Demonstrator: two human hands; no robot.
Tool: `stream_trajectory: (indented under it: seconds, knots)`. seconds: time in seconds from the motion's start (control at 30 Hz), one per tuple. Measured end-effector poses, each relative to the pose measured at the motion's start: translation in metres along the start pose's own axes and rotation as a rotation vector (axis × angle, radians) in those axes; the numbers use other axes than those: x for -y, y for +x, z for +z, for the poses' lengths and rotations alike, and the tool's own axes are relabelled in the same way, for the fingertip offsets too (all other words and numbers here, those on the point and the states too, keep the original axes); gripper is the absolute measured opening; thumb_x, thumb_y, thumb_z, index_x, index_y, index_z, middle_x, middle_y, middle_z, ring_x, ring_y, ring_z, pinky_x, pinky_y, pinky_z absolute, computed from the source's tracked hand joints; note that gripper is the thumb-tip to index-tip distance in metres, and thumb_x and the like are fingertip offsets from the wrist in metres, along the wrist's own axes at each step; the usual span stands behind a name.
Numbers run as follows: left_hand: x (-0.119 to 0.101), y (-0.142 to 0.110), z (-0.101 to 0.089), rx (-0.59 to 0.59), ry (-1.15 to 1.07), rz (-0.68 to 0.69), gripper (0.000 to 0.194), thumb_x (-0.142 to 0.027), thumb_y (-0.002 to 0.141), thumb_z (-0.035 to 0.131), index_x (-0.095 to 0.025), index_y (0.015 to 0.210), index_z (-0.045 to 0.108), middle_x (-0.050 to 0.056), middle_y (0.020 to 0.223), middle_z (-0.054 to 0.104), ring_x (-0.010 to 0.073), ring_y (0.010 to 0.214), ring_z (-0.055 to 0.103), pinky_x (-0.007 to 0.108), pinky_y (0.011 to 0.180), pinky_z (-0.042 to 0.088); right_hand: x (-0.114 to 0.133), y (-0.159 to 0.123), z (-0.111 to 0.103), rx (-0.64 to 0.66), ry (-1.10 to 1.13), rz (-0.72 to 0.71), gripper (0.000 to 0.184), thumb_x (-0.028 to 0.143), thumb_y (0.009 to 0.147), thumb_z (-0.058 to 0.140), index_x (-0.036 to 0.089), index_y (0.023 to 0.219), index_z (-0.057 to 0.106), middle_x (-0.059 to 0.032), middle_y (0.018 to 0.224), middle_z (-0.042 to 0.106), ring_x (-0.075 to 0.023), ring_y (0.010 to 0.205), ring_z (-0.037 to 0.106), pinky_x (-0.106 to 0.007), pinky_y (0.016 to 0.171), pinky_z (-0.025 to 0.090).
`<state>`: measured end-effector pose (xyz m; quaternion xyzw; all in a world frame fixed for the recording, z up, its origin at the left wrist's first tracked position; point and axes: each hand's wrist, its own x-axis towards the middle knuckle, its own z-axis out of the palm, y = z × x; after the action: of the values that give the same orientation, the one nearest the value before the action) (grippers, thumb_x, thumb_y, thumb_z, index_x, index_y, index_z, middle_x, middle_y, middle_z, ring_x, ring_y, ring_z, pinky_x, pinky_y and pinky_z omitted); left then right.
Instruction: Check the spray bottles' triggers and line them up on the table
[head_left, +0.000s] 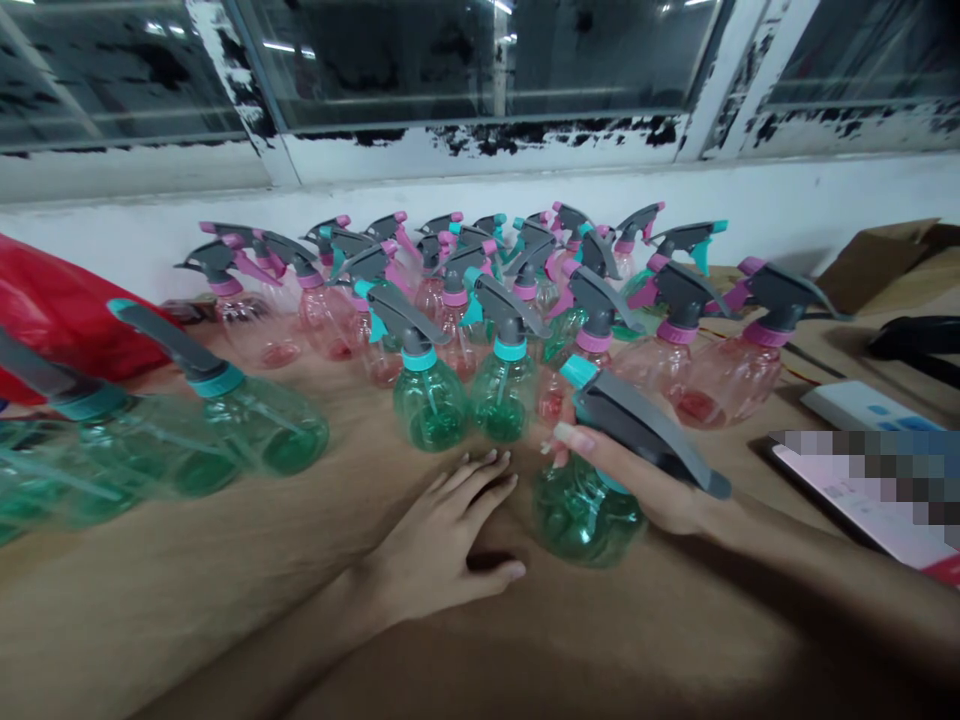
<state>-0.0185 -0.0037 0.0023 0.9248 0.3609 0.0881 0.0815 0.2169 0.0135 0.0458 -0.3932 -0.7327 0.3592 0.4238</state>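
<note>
My right hand point(652, 485) is wrapped round the neck of a green spray bottle point(585, 520) with a grey and turquoise trigger head. That bottle is close to the tabletop; whether it touches I cannot tell. Palm down on the brown table point(300, 620), my left hand point(442, 535) lies with fingers spread and nothing in them. Just beyond its fingertips stand two green spray bottles, a left one point(430, 405) and a right one point(504, 395). Behind them crowd several pink spray bottles point(697, 385) with grey and pink heads, mixed with more green ones.
Several green spray bottles point(262, 425) stand at the left, near a red bag point(67, 310). At the right are a cardboard box point(885, 265), a black object point(919, 340), a white and blue box point(870, 405) and a partly blurred flat pink item point(847, 500). A white wall with windows point(487, 60) closes the back.
</note>
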Motion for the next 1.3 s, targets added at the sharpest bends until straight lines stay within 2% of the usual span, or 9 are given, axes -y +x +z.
stream_trajectory:
  seconds: [0.1, 0.17, 0.33, 0.5, 0.7, 0.87, 1.1, 1.3]
  knots:
    - [-0.001, 0.000, -0.001, 0.009, -0.008, -0.002, 0.071, -0.052, 0.083, 0.059, -0.015, 0.140, 0.037, 0.011, 0.148, 0.035, 0.0296, 0.135, 0.030, 0.047, 0.109, 0.026, 0.006, 0.004, 0.001, 0.070, 0.087, 0.057, 0.028, 0.045, 0.089, 0.050, 0.025, 0.100, 0.065, -0.0023, 0.084, 0.065, -0.0179, 0.078, 0.063, -0.033, 0.075, 0.052]
    - [-0.002, 0.000, -0.002, 0.014, -0.004, -0.003, 0.072, -0.053, 0.083, 0.059, -0.013, 0.140, 0.038, 0.013, 0.147, 0.036, 0.0301, 0.135, 0.030, 0.047, 0.109, 0.026, 0.011, 0.007, 0.002, 0.085, 0.152, 0.038, 0.031, 0.047, 0.087, 0.053, 0.026, 0.108, 0.063, -0.0029, 0.091, 0.066, -0.0187, 0.082, 0.063, -0.035, 0.080, 0.051]
    - [-0.003, 0.001, -0.003, 0.018, -0.007, -0.008, 0.073, -0.052, 0.083, 0.059, -0.012, 0.140, 0.037, 0.013, 0.147, 0.035, 0.0303, 0.135, 0.030, 0.048, 0.109, 0.027, 0.021, 0.010, 0.002, 0.086, 0.189, 0.020, 0.039, 0.048, 0.085, 0.056, 0.026, 0.116, 0.060, -0.0028, 0.083, 0.065, -0.0187, 0.079, 0.062, -0.039, 0.084, 0.051]
    - [-0.003, 0.001, -0.003, 0.012, -0.009, -0.012, 0.071, -0.051, 0.083, 0.060, -0.013, 0.139, 0.039, 0.012, 0.147, 0.036, 0.0301, 0.135, 0.030, 0.047, 0.109, 0.027, 0.019, 0.008, 0.001, 0.098, 0.185, 0.018, 0.037, 0.045, 0.086, 0.055, 0.028, 0.119, 0.058, -0.0046, 0.098, 0.066, -0.0198, 0.088, 0.062, -0.039, 0.086, 0.052]
    - [-0.003, 0.000, -0.003, 0.012, 0.027, 0.001, 0.071, -0.051, 0.083, 0.060, -0.011, 0.138, 0.039, 0.013, 0.147, 0.036, 0.0293, 0.135, 0.030, 0.046, 0.109, 0.026, 0.009, 0.006, 0.002, 0.102, 0.232, 0.019, 0.033, 0.037, 0.089, 0.054, 0.027, 0.121, 0.057, -0.0049, 0.100, 0.065, -0.0193, 0.090, 0.061, -0.041, 0.091, 0.049]
    - [-0.002, 0.001, -0.003, 0.019, 0.013, -0.002, 0.072, -0.052, 0.083, 0.059, -0.011, 0.139, 0.039, 0.013, 0.148, 0.035, 0.0295, 0.135, 0.030, 0.048, 0.109, 0.028, 0.006, 0.007, 0.003, 0.102, 0.259, -0.017, 0.034, 0.032, 0.089, 0.055, 0.028, 0.123, 0.055, -0.0054, 0.111, 0.063, -0.0183, 0.093, 0.060, -0.039, 0.091, 0.048]
    - [-0.001, 0.000, -0.001, -0.012, -0.018, -0.006, 0.072, -0.052, 0.083, 0.059, -0.016, 0.140, 0.037, 0.012, 0.147, 0.036, 0.0299, 0.135, 0.031, 0.049, 0.108, 0.028, 0.003, 0.007, 0.004, 0.093, 0.245, -0.019, 0.033, 0.030, 0.089, 0.055, 0.028, 0.122, 0.056, -0.0045, 0.105, 0.065, -0.0174, 0.088, 0.061, -0.040, 0.092, 0.048]
    - [-0.002, 0.001, -0.002, 0.002, -0.019, -0.001, 0.071, -0.051, 0.083, 0.060, -0.014, 0.140, 0.038, 0.012, 0.147, 0.036, 0.0302, 0.135, 0.031, 0.049, 0.108, 0.028, 0.008, 0.008, 0.002, 0.076, 0.221, -0.020, 0.029, 0.030, 0.087, 0.058, 0.026, 0.116, 0.059, -0.0052, 0.110, 0.064, -0.0179, 0.090, 0.062, -0.039, 0.092, 0.049]
